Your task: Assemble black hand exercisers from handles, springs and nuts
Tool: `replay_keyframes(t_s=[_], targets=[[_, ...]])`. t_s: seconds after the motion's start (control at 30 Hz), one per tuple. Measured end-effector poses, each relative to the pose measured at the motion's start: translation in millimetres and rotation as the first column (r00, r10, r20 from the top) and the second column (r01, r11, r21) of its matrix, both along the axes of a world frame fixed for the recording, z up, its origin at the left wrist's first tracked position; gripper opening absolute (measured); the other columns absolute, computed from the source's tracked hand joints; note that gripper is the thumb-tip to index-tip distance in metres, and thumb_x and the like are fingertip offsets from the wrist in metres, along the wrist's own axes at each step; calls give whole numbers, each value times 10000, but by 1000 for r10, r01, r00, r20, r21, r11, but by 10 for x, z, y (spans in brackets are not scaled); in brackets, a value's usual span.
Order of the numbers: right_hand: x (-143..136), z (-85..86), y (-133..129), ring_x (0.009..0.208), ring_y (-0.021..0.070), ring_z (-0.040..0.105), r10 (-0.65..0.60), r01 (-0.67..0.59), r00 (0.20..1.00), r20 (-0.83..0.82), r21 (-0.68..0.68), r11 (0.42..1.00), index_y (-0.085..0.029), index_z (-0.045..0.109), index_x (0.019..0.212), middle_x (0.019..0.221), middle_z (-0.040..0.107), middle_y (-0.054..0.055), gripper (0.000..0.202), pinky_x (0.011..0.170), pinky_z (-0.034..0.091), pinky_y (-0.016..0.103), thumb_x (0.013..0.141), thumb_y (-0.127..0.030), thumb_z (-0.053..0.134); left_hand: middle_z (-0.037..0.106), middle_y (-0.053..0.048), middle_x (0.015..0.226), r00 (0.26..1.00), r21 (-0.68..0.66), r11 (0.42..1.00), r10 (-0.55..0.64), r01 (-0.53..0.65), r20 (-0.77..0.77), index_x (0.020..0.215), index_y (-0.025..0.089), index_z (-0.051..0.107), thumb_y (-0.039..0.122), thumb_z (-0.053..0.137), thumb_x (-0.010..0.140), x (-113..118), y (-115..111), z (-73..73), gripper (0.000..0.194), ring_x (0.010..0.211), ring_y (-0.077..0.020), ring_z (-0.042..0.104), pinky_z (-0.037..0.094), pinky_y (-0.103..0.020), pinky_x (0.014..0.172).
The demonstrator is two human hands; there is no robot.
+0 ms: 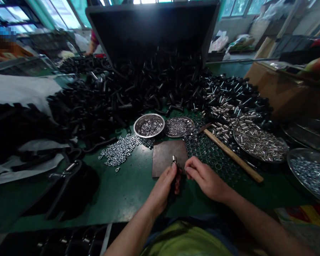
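My left hand (164, 183) is closed round a small part with a shiny metal spring (174, 159) sticking up past the thumb; the rest of the part is dark and mostly hidden by the fingers. Just to its right, my right hand (205, 177) has its thumb and forefinger pinched together, and anything between them is too small to make out. Both hands are over the near edge of a flat brown metal plate (166, 156) on the green table (133, 192). Behind the plate are a steel bowl (149, 134) and an oval tray (179, 135) of small metal pieces.
Loose nuts (120, 149) lie left of the plate. A wooden-handled hammer (233, 154) rests at the right among rings and springs, near trays of pins (261, 142) and nuts (312, 174). Black parts (149, 78) are heaped behind. At far left, another person's arm (92, 42) shows.
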State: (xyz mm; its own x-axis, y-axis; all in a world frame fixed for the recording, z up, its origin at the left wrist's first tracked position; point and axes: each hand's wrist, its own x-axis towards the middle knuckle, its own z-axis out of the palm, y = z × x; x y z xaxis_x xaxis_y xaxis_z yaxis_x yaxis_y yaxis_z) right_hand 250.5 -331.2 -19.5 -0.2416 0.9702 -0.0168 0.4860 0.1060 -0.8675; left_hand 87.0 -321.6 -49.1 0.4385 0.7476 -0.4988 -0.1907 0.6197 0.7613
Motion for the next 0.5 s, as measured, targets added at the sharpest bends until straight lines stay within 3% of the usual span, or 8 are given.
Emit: replay_keyframes(t_s=[0.17,0.33,0.5], targets=[[-204,-35,45,694,163,602,-63,60,994,94,37,997,-225,457,857,723,610,2,52,631,394,273,900,-244,436,459,22,649,1000,-17,1000,0,0,-2,783,160,504,724,410,763,66,-15,-28,572,552,-88,411,334,-194,485],[-196,-80,95,707,157,625,-71,67,994,80,54,996,-226,496,898,753,639,9,118,636,415,262,926,-266,388,448,25,645,998,29,999,-28,30,-58,788,161,499,700,444,766,63,-2,-28,542,543,-90,406,330,-201,483],[-181,-74,150,720,161,630,-48,32,984,171,96,995,-216,526,870,763,654,26,148,650,422,259,921,-253,392,426,28,636,996,57,998,-19,24,-86,763,171,465,708,432,765,109,29,35,537,537,-94,392,332,-210,475]])
